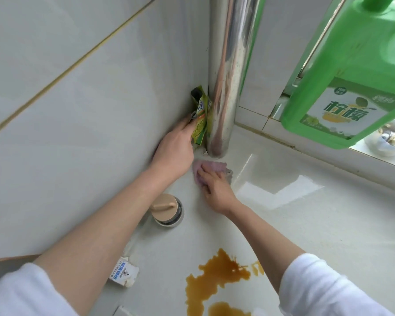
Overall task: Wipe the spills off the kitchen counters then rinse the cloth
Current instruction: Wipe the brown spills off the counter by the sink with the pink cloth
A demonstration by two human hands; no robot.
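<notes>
A pink cloth [211, 167] lies on the white counter [306, 224] at the foot of a shiny metal pipe [226, 87] in the corner. My right hand [214, 187] presses on the cloth with spread fingers. My left hand [175, 151] grips a green and yellow packet [200, 119] and holds it up against the wall tiles beside the pipe. A brown liquid spill [217, 279] spreads over the counter near the front, between my two forearms.
A jar with a beige lid [167, 207] stands by the wall under my left forearm. A small white carton [123, 273] lies near the wall. A big green detergent bottle [347, 87] looms at the upper right by the window sill [328, 153].
</notes>
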